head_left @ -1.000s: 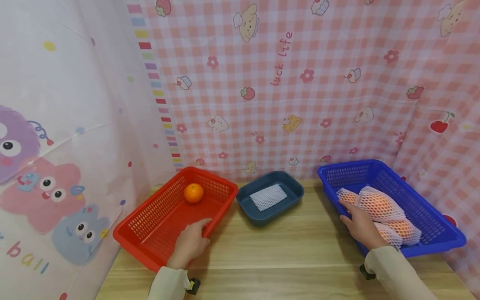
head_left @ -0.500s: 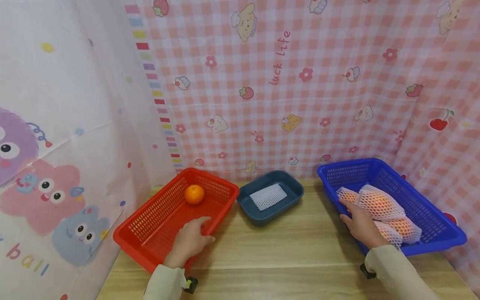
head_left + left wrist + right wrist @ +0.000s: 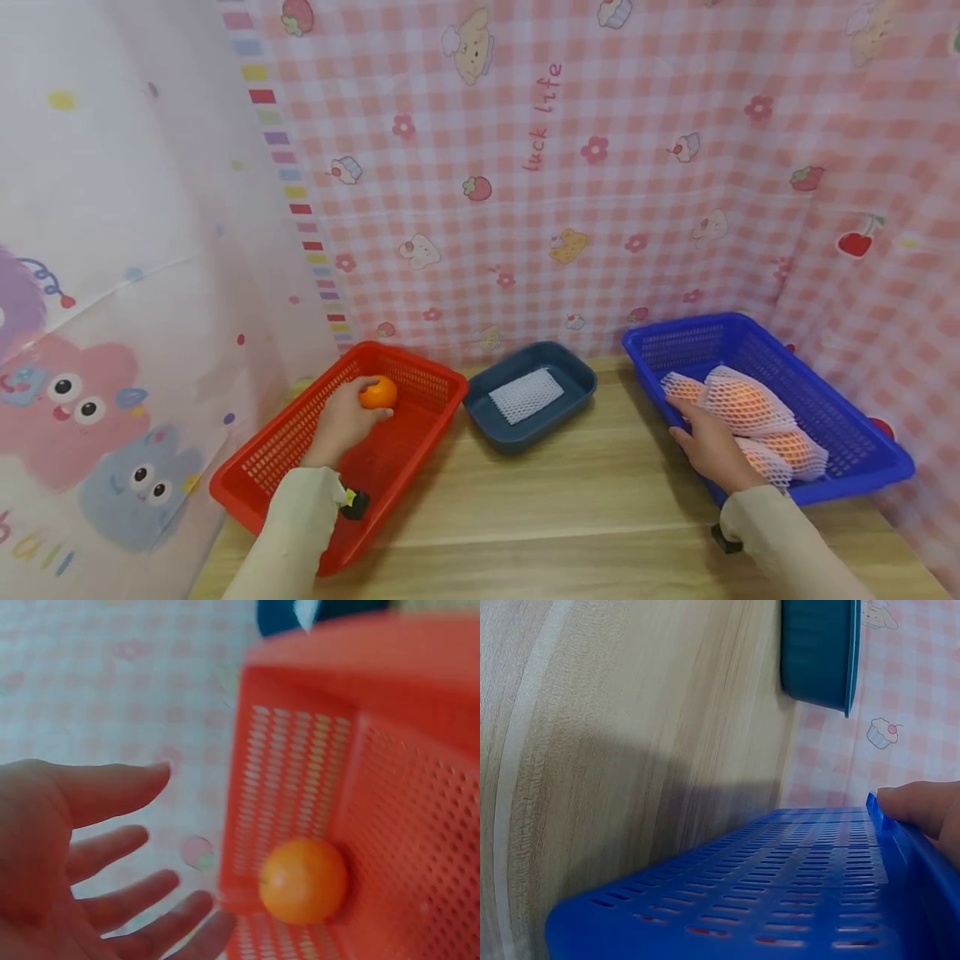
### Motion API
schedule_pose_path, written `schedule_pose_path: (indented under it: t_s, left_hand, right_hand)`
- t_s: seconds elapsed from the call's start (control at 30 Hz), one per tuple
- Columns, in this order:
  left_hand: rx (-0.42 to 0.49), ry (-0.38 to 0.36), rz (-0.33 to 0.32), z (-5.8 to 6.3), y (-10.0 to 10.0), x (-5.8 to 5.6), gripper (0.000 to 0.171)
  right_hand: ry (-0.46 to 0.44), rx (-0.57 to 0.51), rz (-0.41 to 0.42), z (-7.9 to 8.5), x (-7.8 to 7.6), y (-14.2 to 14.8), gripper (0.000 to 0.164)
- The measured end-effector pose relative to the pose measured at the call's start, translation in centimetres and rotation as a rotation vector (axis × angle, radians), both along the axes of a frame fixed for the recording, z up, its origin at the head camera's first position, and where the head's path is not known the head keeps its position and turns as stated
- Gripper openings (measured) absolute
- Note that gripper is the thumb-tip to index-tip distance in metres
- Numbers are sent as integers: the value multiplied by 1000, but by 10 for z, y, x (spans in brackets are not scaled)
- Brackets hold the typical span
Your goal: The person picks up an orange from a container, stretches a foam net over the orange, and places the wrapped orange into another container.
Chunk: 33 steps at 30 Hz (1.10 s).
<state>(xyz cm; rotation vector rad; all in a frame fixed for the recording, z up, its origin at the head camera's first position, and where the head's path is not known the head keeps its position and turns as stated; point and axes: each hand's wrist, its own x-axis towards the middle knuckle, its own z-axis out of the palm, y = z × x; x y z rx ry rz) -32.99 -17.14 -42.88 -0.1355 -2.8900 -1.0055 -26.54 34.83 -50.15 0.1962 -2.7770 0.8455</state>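
In the head view my left hand (image 3: 337,429) reaches over the red basket (image 3: 437,436), with its fingers around the near side of an orange (image 3: 379,392). In the left wrist view the fingers are spread, and the orange (image 3: 304,881) lies apart from them in the basket's corner. My right hand (image 3: 712,448) holds the left rim of the blue basket (image 3: 855,492), its thumb (image 3: 921,808) on that rim in the right wrist view. The other right fingers are inside, beside several oranges in white foam nets (image 3: 752,403).
Between the baskets stands a dark teal tray (image 3: 517,442), with a flat white foam net (image 3: 527,396) in it. All stand on a wooden table (image 3: 540,517). A pink checked cloth (image 3: 525,217) hangs behind, and a white printed cloth (image 3: 150,317) at the left.
My left hand has left the red basket's right rim and moved forward and left to the orange. The right hand keeps its place on the blue basket. The head view has shifted slightly.
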Motion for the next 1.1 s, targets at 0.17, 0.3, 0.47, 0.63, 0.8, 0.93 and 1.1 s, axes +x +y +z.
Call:
schedule_pose_path:
  t_s: [0.17,0.3,0.47,0.63,0.8,0.93,1.1]
  left_hand:
    - [24,25,29,-24,-16,-25,60]
    - [72,0,44,-40,-27,-42,65]
    - [153,-36,73,-55,-30,-58,69]
    - [250,-75,96,-67,-25,-66,73]
    - [292,-109,108,-77,-28,-68,79]
    - [246,-125,91,-81,-34,-69,85]
    - [151,-147,70,-85,-35,-73,90]
  right_hand:
    - [-16,-9,-5,-1,0,-1,50]
    - [4,-2,-3,-2,-2,-2,50]
    - [11,-4,-3,-3,-2,0,50]
    - [8,-11,-11,-2,0,2,49]
    - [-8,-19,-4,-1,0,0,50]
    - [-24,-26,-2,0,1,-3,50]
    - [-27,-24,-15,2,3,-2,51]
